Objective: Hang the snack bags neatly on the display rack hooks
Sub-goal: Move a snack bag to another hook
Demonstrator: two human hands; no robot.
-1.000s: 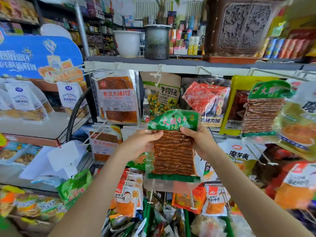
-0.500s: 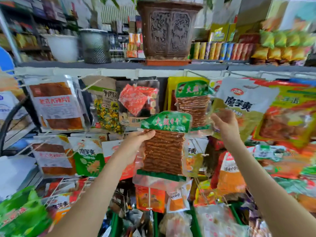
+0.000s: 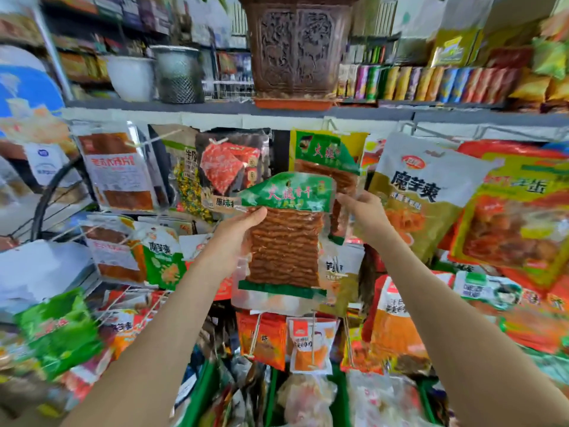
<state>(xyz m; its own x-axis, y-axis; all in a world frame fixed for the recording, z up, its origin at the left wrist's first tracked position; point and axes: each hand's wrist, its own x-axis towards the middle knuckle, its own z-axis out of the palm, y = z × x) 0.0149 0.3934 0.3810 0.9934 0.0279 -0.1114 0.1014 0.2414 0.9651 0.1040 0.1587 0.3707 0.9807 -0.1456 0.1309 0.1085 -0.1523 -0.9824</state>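
Shelf (image 3: 215, 107) boards run the full width of the shop display, and a carved brown pot (image 3: 297, 47) stands on top of them in the middle. Left of the pot on the same shelf sit a white bucket (image 3: 129, 77) and a mesh bin (image 3: 177, 73); right of it stands a row of coloured tubes (image 3: 431, 83).

Below the pot hang many snack packets. A white and olive bag (image 3: 425, 186) hangs down to the right, and a dark bag with red meat (image 3: 229, 167) down to the left. Straight under the pot hangs a bag of brown strips with a green top (image 3: 326, 155).

A matching snack bag (image 3: 284, 241) is held upright lower down, under the pot, overlapping the hanging one and on no hook. The left hand (image 3: 238, 229) grips its left edge, thumb across the front just below the green header and fingers behind.

The right hand (image 3: 363, 214) is at the bag's upper right corner with curled fingers (image 3: 340, 198); I cannot tell whether they pinch this bag or the one behind.

Wire hooks (image 3: 431, 129) jut out under the shelf, down and right of the pot.
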